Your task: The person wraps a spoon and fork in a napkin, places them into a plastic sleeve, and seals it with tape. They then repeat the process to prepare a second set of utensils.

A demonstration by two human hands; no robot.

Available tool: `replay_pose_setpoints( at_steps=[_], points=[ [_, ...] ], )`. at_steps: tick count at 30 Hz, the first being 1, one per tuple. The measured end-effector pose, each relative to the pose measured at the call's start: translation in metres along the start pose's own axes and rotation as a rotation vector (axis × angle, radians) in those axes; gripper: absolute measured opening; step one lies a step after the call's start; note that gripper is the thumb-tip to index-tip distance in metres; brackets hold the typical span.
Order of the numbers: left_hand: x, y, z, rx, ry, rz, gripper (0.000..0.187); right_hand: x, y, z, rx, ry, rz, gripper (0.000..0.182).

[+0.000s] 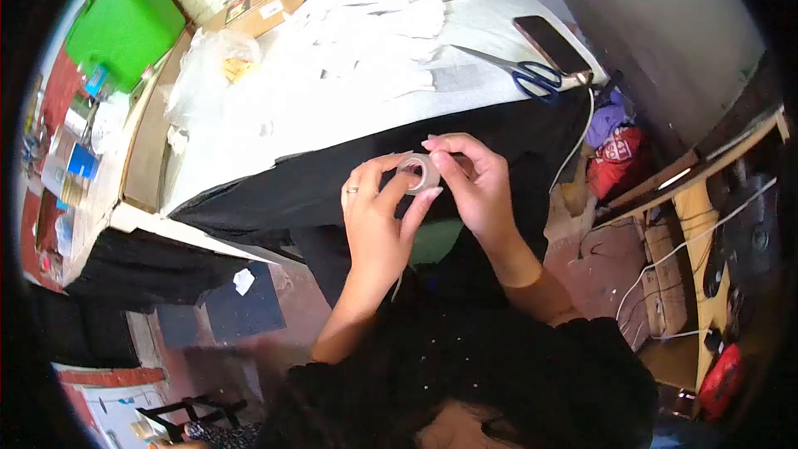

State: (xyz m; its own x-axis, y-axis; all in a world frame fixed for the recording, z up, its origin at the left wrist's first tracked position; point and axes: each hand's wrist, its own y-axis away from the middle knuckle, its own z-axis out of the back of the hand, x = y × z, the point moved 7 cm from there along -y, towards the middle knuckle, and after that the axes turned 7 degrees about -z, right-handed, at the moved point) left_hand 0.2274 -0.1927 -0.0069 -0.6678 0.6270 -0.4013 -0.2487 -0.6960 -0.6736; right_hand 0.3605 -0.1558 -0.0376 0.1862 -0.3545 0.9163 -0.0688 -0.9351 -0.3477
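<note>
A small roll of clear tape (431,171) is up in front of my chest, near the table's front edge. My left hand (374,209) has its fingers and thumb around the roll, with a finger at the roll's hole and a ring on another finger. On the roll's right side, my right hand (480,191) is closed, its thumb and forefinger pinching at the upper edge of the tape. A loose tape end is too small to make out.
Scissors (532,77) with dark blue handles and a phone (552,46) lie at the table's right end. White cloth pieces (357,41), a plastic bag (199,75) and a cardboard box (258,10) are further back. A green bin (129,21) stands left.
</note>
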Motion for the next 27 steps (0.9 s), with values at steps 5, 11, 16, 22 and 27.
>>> replay_pose_setpoints(
  at_steps=[5, 11, 16, 22, 27],
  points=[
    [0.031, 0.016, -0.047, 0.078, 0.432, 0.212, 0.02, 0.039, -0.001, 0.009, -0.144, 0.331, 0.342, 0.005],
    [0.005, 0.013, -0.034, -0.051, 0.699, 0.2, 0.017, 0.039, -0.029, 0.023, -0.081, 0.308, 0.234, 0.009],
    [0.02, 0.01, -0.052, -0.042, 1.02, 0.329, 0.076, 0.039, -0.034, 0.02, 0.001, 0.337, 0.224, 0.011],
    [0.012, 0.004, -0.053, 0.18, 1.083, 0.285, 0.076, 0.018, -0.041, 0.017, 0.158, 0.366, 0.163, 0.017],
    [0.024, 0.01, -0.048, 0.181, 1.024, 0.291, 0.075, 0.025, -0.085, 0.091, -0.267, 0.955, 0.457, 0.028]
  ],
)
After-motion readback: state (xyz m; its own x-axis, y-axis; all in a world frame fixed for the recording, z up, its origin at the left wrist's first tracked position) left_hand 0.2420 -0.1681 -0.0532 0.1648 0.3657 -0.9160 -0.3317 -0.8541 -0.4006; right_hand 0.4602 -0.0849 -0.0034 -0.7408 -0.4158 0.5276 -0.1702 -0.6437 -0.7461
